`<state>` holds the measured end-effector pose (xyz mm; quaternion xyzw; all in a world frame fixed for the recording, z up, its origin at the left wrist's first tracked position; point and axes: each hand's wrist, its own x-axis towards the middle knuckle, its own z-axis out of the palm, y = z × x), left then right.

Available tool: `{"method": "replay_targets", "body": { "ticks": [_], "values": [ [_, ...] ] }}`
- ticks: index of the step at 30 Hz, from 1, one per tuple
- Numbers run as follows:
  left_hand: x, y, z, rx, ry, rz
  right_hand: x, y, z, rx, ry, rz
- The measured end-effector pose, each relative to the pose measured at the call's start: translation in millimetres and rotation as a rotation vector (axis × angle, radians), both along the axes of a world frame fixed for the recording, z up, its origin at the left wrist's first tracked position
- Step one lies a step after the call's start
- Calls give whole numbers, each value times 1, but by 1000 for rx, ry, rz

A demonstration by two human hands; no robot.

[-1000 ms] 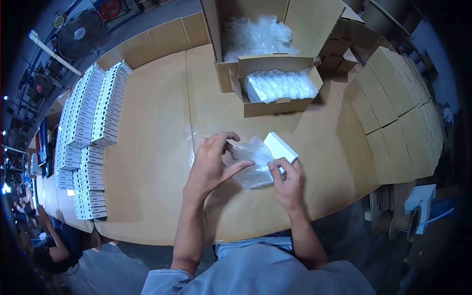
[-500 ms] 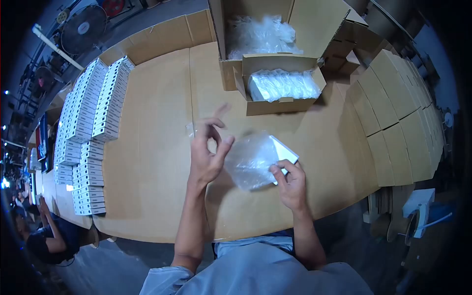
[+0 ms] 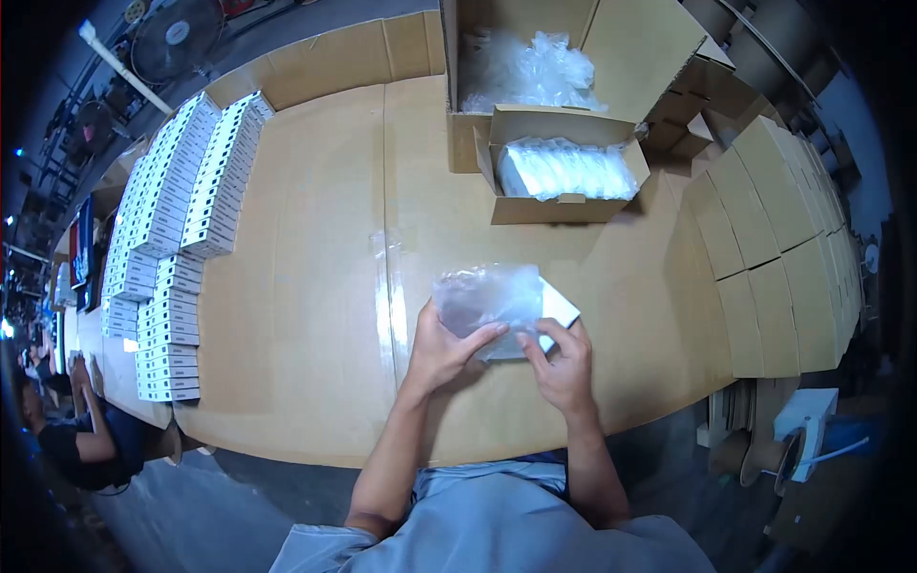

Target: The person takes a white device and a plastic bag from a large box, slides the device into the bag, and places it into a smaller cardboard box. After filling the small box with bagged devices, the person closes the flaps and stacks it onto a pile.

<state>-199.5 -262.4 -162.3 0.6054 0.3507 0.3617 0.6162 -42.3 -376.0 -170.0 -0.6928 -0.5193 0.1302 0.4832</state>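
A clear plastic bag (image 3: 487, 294) is spread out above the cardboard-covered table, with a small white box (image 3: 557, 306) partly inside its right end. My left hand (image 3: 447, 346) grips the bag's lower left side, thumb on top and fingers hidden beneath. At the right end, my right hand (image 3: 562, 363) pinches the bag and the white box together near the bag's mouth. Beyond my hands stands an open cardboard carton (image 3: 549, 211) holding a row of plastic-wrapped white boxes (image 3: 568, 169).
Behind the carton, a larger open box (image 3: 650, 57) holds loose clear bags (image 3: 544, 72). Stacked white boxes (image 3: 167, 210) line the left side; brown cartons (image 3: 764, 258) are piled at right. Another person (image 3: 91, 430) sits at the far left.
My left hand has come down and right from its raised, open pose and now holds the bag. The bag lies flatter between both hands. The view has shifted slightly.
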Motion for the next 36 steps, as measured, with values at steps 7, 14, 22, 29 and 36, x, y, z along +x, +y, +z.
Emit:
{"method": "replay_targets", "body": {
  "ticks": [7, 14, 22, 29, 36],
  "values": [
    [-12, -3, 3, 140, 122, -113, 34, 15, 31, 383, 449, -88],
    [-3, -7, 8, 100, 124, -192, 21, 38, 64, 533, 488, 101],
    [-1, -9, 5, 57, 7, -151, 16, 39, 55, 362, 581, 177],
    [0, -6, -1, 18, 29, -221, 25, 35, 47, 194, 465, 142],
    [-4, -12, -24, -138, -94, -148, 27, 47, 30, -42, 445, 137]
  ]
}}
